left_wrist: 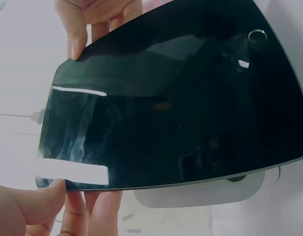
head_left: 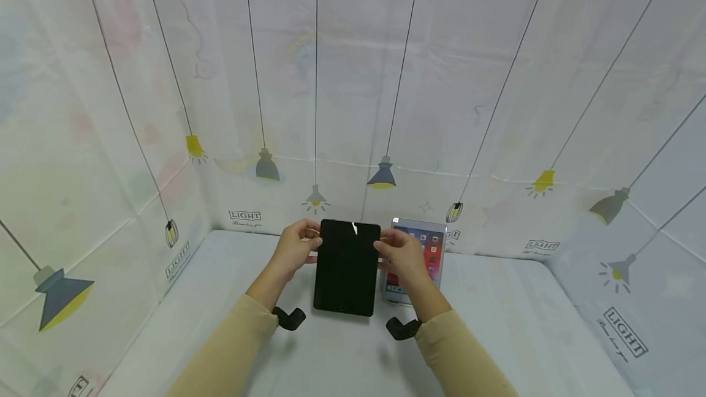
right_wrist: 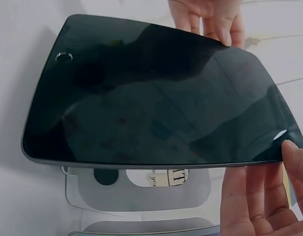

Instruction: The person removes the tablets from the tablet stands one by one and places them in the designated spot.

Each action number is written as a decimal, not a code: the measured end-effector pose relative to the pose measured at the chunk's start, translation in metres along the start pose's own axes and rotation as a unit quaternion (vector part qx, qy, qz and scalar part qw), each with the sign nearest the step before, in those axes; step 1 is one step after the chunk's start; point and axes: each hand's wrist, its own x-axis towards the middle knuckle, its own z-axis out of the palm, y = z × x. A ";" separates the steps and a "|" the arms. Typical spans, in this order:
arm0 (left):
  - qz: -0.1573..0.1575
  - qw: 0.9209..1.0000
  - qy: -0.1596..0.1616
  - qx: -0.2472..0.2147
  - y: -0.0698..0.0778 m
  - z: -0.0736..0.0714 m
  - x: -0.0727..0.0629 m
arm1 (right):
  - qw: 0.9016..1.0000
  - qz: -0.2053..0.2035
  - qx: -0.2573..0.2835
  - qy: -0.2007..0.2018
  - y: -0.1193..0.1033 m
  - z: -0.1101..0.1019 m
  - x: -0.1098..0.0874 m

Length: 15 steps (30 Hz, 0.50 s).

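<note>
A black tablet (head_left: 346,271) with a dark, glossy screen and a home button at its near end is held between both hands. My left hand (head_left: 293,250) pinches its left edge near the far end, thumb on the screen side and fingers behind. Likewise, my right hand (head_left: 405,257) grips the right edge. In the right wrist view, a pale rounded plate (right_wrist: 190,196) with a dark round spot shows beneath the tablet. A white-framed tablet (head_left: 434,247) with a lit screen of app icons leans just behind my right hand, which partly covers it.
The white table (head_left: 485,323) is enclosed by pale curtain walls (head_left: 342,97) printed with hanging lamps. Directly behind the two tablets rises the back wall. Black wrist mounts (head_left: 289,318) stick out below both hands, over the table.
</note>
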 end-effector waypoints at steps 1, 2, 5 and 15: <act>-0.001 1.000 0.000 0.000 0.000 0.000 0.000 | 1.000 0.001 0.000 0.000 0.001 0.000 0.000; 0.000 1.000 -0.001 0.001 -0.001 0.000 -0.001 | 1.000 0.003 0.001 -0.001 0.001 -0.001 -0.001; -0.001 1.000 -0.003 0.001 -0.002 -0.001 -0.002 | 1.000 0.004 0.000 -0.002 0.003 -0.001 -0.003; -0.020 1.000 -0.014 -0.002 -0.005 -0.002 -0.008 | 1.000 0.024 -0.001 0.011 0.012 -0.002 -0.008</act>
